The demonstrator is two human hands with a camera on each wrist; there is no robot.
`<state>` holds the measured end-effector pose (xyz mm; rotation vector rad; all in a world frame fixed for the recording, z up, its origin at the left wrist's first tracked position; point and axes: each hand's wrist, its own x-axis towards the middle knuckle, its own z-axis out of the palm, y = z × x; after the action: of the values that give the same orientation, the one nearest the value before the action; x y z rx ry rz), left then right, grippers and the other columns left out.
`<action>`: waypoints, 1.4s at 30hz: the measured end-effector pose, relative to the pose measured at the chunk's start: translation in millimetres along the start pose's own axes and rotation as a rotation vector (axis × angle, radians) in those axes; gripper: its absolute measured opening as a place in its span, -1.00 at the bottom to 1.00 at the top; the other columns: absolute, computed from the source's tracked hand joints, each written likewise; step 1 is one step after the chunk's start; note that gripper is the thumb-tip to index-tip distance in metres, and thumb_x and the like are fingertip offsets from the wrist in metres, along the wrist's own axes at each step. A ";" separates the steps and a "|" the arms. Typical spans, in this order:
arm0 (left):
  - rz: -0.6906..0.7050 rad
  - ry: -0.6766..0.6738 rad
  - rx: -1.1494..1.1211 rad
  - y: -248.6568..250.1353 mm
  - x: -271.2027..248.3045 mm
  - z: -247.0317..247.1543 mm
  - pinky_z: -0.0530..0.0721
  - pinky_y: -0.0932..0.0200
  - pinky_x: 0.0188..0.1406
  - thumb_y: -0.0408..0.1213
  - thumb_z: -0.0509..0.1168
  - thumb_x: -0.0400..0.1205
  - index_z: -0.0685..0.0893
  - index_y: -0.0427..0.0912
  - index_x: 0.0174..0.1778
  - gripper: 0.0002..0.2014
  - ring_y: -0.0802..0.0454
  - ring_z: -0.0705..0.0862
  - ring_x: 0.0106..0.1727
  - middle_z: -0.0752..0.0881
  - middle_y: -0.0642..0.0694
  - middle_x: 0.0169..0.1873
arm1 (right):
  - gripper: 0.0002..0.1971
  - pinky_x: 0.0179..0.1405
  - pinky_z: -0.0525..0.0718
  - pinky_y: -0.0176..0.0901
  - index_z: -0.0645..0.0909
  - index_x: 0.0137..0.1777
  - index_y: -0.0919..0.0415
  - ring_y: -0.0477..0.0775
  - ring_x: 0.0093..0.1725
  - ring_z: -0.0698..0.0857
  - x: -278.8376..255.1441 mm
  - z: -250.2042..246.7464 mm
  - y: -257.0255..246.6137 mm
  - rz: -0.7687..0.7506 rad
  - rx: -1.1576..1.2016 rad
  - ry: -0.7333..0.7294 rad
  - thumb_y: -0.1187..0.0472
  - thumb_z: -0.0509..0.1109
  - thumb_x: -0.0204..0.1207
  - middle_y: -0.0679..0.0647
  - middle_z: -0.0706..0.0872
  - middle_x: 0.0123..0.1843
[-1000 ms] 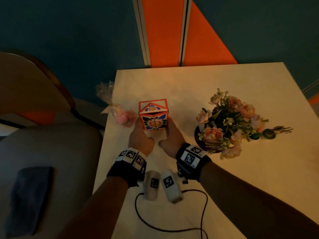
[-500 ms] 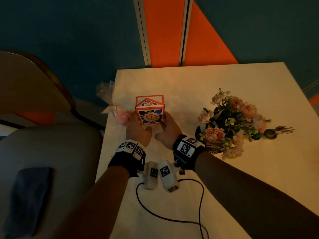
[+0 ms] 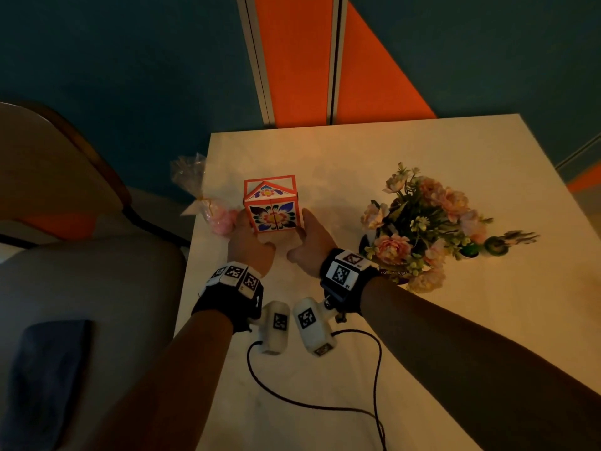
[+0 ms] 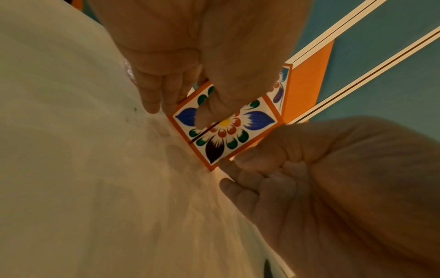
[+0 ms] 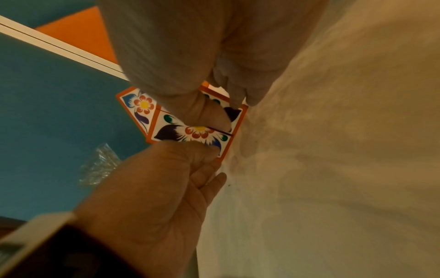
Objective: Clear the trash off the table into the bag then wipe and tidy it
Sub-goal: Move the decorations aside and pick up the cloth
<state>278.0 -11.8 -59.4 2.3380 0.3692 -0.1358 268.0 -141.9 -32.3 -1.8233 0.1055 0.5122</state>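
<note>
A small orange-edged box with painted flowers [image 3: 273, 213] stands on the white table [image 3: 357, 353] near its left edge. My left hand [image 3: 248, 242] holds the box's left side and my right hand [image 3: 309, 242] holds its right side. In the left wrist view the left hand [image 4: 176, 105] has its thumb on the box's [image 4: 228, 129] front face and fingers along its side. In the right wrist view the right hand [image 5: 229, 109] pinches the box [image 5: 190, 131] the same way, thumb in front.
A clear cellophane bag of pink sweets [image 3: 208, 209] lies just left of the box at the table edge. A pot of pink artificial flowers [image 3: 422, 222] stands to the right. A black cable [image 3: 325, 408] loops nearer me. A chair [image 3: 81, 288] with a dark cloth [image 3: 45, 379] is left.
Both hands have carried the box a little to the left and away from me, closer to the bag of sweets. The grip on it is unchanged.
</note>
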 end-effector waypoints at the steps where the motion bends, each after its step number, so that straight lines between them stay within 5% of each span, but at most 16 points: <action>1: -0.009 0.001 0.009 -1.9 -2.3 -1.0 0.51 0.12 0.29 -0.47 0.32 0.50 0.25 -0.15 0.55 -0.32 -0.15 0.57 0.34 0.54 -0.15 0.37 | -0.16 0.27 0.58 0.01 0.09 0.63 0.20 0.21 0.55 0.40 -5.4 -1.0 1.0 0.012 0.032 -0.011 0.58 0.37 0.40 0.17 0.36 0.58; 4: -0.078 0.009 -0.096 -0.8 -18.2 -8.1 0.58 0.00 0.29 -0.41 0.36 0.52 0.26 -0.03 0.55 -0.31 -0.11 0.62 0.26 0.57 -0.06 0.35 | -0.13 0.22 0.60 -0.02 0.06 0.66 0.14 0.17 0.56 0.39 -28.5 -4.3 17.1 0.089 0.102 -0.036 0.57 0.36 0.43 0.05 0.25 0.65; 6: -0.079 0.010 -0.081 3.4 -34.3 -9.7 0.56 0.16 0.15 -0.38 0.38 0.54 0.46 -0.06 0.40 -0.49 0.03 0.64 0.12 0.63 -0.02 0.26 | -0.28 0.26 0.65 0.05 0.30 0.57 0.10 0.17 0.44 0.55 -48.9 -11.5 41.2 0.111 0.081 -0.061 0.52 0.38 0.43 0.04 0.40 0.58; 8: -0.020 -0.017 -0.037 8.4 -51.1 -3.8 0.53 0.26 0.05 -0.34 0.39 0.54 0.60 -0.11 0.24 -0.66 0.10 0.63 -0.01 0.69 -0.02 0.17 | -0.57 0.25 0.68 0.14 0.58 0.25 0.10 0.21 0.21 0.68 -73.4 -25.0 64.3 0.122 0.018 -0.089 0.51 0.39 0.44 0.08 0.65 0.31; 11: 0.052 -0.113 -0.014 20.3 -71.8 14.0 0.51 0.34 -0.04 -0.32 0.39 0.55 0.67 -0.13 0.16 -0.74 0.15 0.63 -0.07 0.71 0.00 0.09 | -0.68 -0.15 0.66 -0.02 0.64 -0.07 0.15 0.19 -0.16 0.69 -111.4 -53.4 89.1 0.206 0.098 -0.144 0.60 0.29 0.49 0.15 0.74 -0.04; 14: 0.108 -0.161 -0.025 37.9 -83.4 32.2 0.50 0.36 -0.09 -0.32 0.39 0.56 0.68 -0.11 0.15 -0.75 0.16 0.63 -0.10 0.72 0.02 0.06 | -0.64 -0.29 0.58 -0.13 0.65 -0.10 0.18 0.03 -0.33 0.68 -137.7 -86.6 104.3 0.243 0.141 -0.097 0.66 0.27 0.47 0.13 0.76 -0.14; 19: 0.125 -0.223 -0.068 64.3 -94.2 58.8 0.55 0.33 -0.07 -0.29 0.39 0.55 0.61 -0.09 0.24 -0.67 0.14 0.63 -0.12 0.70 0.02 0.05 | -0.74 -0.21 0.62 0.02 0.64 -0.12 0.22 0.14 -0.29 0.70 -144.7 -132.8 116.2 0.246 0.278 0.084 0.60 0.33 0.50 0.22 0.74 -0.12; 23: 0.085 -0.249 -0.132 77.3 -96.2 80.5 0.69 0.16 0.01 -0.29 0.45 0.48 0.50 -0.02 0.35 -0.49 0.06 0.71 -0.09 0.69 0.01 0.06 | -0.67 -0.43 0.69 -0.21 0.57 0.04 0.28 -0.06 -0.49 0.72 -125.7 -153.8 110.4 0.226 0.442 0.226 0.68 0.32 0.44 0.18 0.66 -0.02; 25: 0.078 -0.258 -0.157 79.9 -95.2 92.9 0.71 0.05 0.11 -0.27 0.48 0.44 0.47 -0.03 0.39 -0.41 0.00 0.74 -0.03 0.71 -0.02 0.09 | -0.53 -0.43 0.69 -0.15 0.49 0.25 0.31 0.00 -0.46 0.75 -110.7 -159.6 106.2 0.222 0.553 0.280 0.73 0.29 0.43 0.15 0.65 0.07; 28: 0.102 -0.230 -0.031 82.2 -90.1 110.3 0.59 0.23 0.17 -0.19 0.39 0.50 0.50 -0.16 0.41 -0.46 -0.09 0.67 0.21 0.69 -0.16 0.22 | -0.27 -0.07 0.72 0.46 0.42 0.49 0.23 0.40 0.06 0.74 -93.8 -162.7 96.0 0.129 0.577 0.246 0.77 0.30 0.37 0.16 0.60 0.40; 29: 0.130 -0.250 0.087 83.3 -89.8 113.8 0.49 0.28 0.24 -0.12 0.30 0.56 0.50 -0.19 0.44 -0.49 -0.10 0.60 0.33 0.63 -0.19 0.32 | -0.26 -0.01 0.68 0.52 0.43 0.49 0.17 0.38 0.15 0.71 -91.2 -163.0 92.5 0.089 0.556 0.226 0.77 0.31 0.37 0.11 0.60 0.41; 32: 0.296 -0.284 0.288 83.8 -90.3 121.2 0.23 0.21 0.52 -0.05 0.04 0.69 0.32 -0.07 0.58 -0.49 -0.04 0.33 0.57 0.34 -0.08 0.58 | -0.36 -0.06 0.79 0.09 0.59 0.17 -0.02 0.10 0.10 0.71 -89.6 -165.4 81.6 -0.032 0.406 0.175 0.72 0.37 0.31 0.00 0.70 0.18; 35: 0.355 -0.286 0.383 81.5 -87.1 129.6 0.13 0.21 0.56 0.10 -0.10 0.63 0.28 -0.04 0.61 -0.39 -0.01 0.25 0.61 0.27 -0.05 0.61 | -0.36 -0.02 0.72 0.18 0.62 -0.05 -0.16 0.20 0.08 0.73 -86.2 -168.2 80.1 -0.080 0.267 0.177 0.71 0.33 0.30 0.19 0.75 0.14; 39: 0.353 -0.283 0.376 85.2 -83.4 124.8 0.16 0.17 0.57 -0.17 0.15 0.68 0.32 -0.13 0.58 -0.49 -0.05 0.27 0.60 0.30 -0.11 0.59 | -0.55 -0.31 0.56 -0.23 0.60 -0.01 0.12 -0.37 -0.28 0.68 -81.7 -170.3 80.6 -0.028 0.234 0.164 0.71 0.31 0.38 -0.26 0.77 -0.26; 42: 0.361 -0.263 0.443 83.9 -77.0 121.3 0.12 0.20 0.57 -0.15 0.13 0.69 0.27 -0.11 0.60 -0.48 -0.03 0.24 0.61 0.27 -0.10 0.61 | -0.48 -0.15 0.58 -0.35 0.56 0.31 0.27 -0.05 0.13 0.64 -77.1 -168.9 72.6 -0.022 0.146 0.153 0.67 0.30 0.39 -0.09 0.73 0.09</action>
<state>231.5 -170.9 -73.6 2.7298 -0.2402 -0.3759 223.9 -336.3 -28.7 -1.7169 0.2219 0.3400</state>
